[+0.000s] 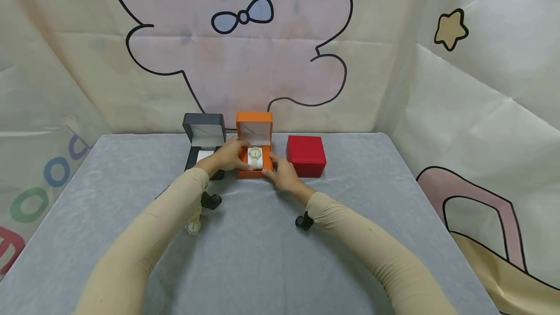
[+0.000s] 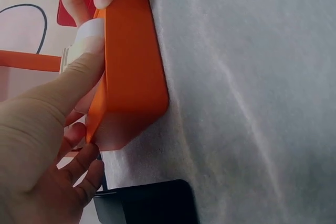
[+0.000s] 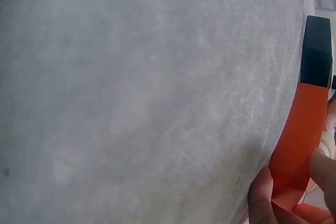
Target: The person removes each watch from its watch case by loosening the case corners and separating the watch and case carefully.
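Observation:
An orange watch box [image 1: 255,174] stands with its lid up at the back of the table. Inside it sits a watch [image 1: 255,154] with a pale strap around a white cushion [image 2: 93,28]. My left hand [image 1: 229,154] reaches over the box's left side and pinches the watch on its cushion, thumb at the near end. Its other fingers lie along the box's left wall in the left wrist view. With my right hand [image 1: 283,174] I grip the box's front right corner, thumb on the rim.
Left of the orange box is an open dark grey watch box [image 1: 203,130] with a white cushion. On the right stands a closed red box [image 1: 306,156]. A second watch [image 1: 193,224] lies on the grey tablecloth [image 1: 249,256] under my left forearm.

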{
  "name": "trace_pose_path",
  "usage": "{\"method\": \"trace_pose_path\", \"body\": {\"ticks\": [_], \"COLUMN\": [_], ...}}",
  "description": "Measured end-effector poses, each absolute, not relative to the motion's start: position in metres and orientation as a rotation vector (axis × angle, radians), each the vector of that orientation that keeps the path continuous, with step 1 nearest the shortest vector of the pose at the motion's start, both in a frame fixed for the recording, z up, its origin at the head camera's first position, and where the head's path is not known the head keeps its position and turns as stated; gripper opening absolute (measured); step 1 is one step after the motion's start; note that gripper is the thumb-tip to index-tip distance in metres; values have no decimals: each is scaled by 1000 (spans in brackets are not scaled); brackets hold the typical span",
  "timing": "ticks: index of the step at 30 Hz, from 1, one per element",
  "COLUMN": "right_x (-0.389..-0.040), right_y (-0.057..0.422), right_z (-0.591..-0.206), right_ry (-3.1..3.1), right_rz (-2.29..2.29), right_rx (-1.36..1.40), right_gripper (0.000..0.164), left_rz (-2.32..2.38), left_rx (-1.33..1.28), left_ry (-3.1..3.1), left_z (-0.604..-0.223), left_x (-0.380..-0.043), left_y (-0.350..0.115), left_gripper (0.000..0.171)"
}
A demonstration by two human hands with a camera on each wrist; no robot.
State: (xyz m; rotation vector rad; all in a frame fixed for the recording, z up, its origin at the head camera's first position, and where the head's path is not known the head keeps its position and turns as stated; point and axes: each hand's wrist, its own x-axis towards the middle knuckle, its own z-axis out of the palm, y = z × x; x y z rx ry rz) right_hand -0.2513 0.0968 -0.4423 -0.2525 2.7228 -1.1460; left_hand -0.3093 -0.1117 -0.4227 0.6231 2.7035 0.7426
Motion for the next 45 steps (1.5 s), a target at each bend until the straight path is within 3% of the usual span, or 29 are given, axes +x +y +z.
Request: {"method": "trace_pose_path", "body": {"ticks": [12,23,45], "right_x": [-251,-246,-253], "right_y": [96,96,95], "right_z": [-442,-444,-443], "right_ry": [2714,2701,2724], "right_rz": [-1150,-1162,-1122], "right_rx": [-251,-227,-238], "right_gripper": [67,67,68], "left_rz": [675,855,1018], "left_rx": [628,564,511], "left_ry": [2660,2670,2648], "left_z": [-416,-429,-418], "left_x": [-309,-303,-299], "left_y": [-111,-112,-121], "left_gripper": [81,84,89]}}
